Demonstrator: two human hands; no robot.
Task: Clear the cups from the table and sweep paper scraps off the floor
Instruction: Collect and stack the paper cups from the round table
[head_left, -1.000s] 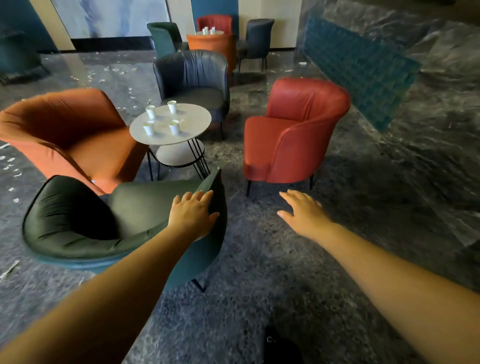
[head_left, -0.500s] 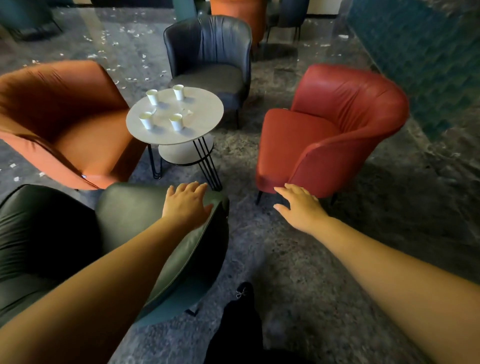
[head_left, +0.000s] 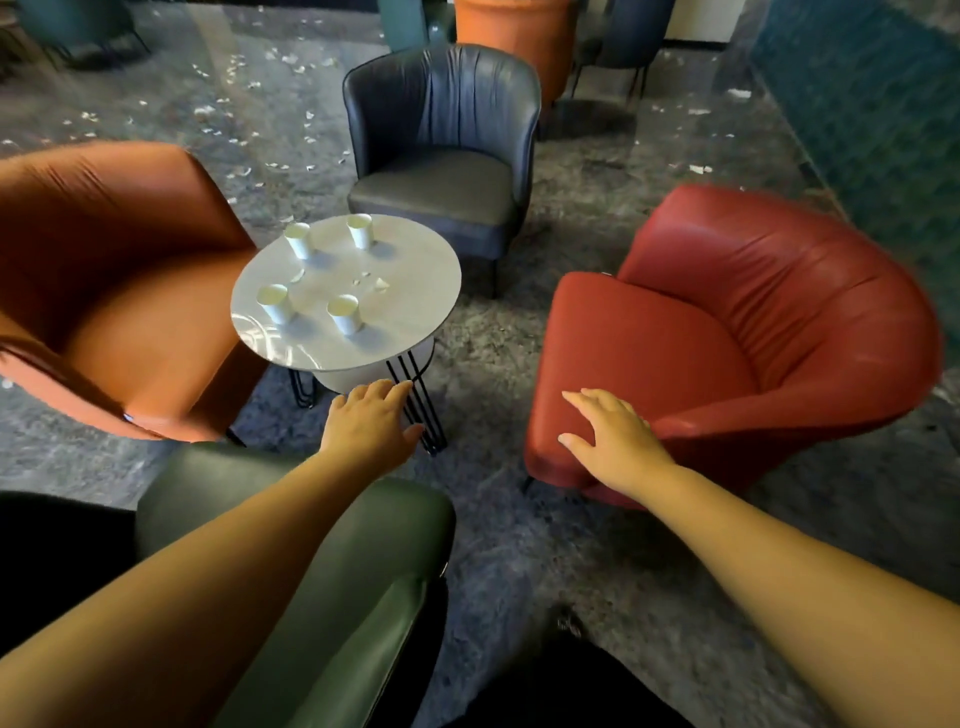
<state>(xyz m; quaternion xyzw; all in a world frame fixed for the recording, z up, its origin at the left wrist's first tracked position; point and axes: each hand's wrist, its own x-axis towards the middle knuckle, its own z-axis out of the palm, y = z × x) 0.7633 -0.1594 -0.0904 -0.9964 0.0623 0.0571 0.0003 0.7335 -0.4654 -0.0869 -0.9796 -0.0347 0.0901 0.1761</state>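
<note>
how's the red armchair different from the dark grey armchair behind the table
The red armchair is wide and low-backed; the dark grey armchair is narrower with a taller back. The red one stands right of the round table, the grey one beyond it. Both face the table, seats bare.

**Four cups on the round surface, both hands out in front**

A small round white surface (head_left: 415, 291) stands among four armchairs. Four white paper cups (head_left: 344, 313) stand upright on it, well apart from each other, with a few paper scraps (head_left: 381, 283) lying between them. An orange chair (head_left: 130, 291) sits to its left, a dark grey chair (head_left: 447, 156) behind, a red chair (head_left: 727, 332) to the right and a green chair (head_left: 332, 582) nearest. The left hand (head_left: 370, 423) reaches over the green chair's back, fingers straight, short of the surface's rim and holding nothing. The right hand (head_left: 613, 436) is spread over the red chair's front edge; whether it touches is unclear. More paper scraps (head_left: 249, 88) litter the floor (head_left: 519, 545) beyond the chairs.
</note>
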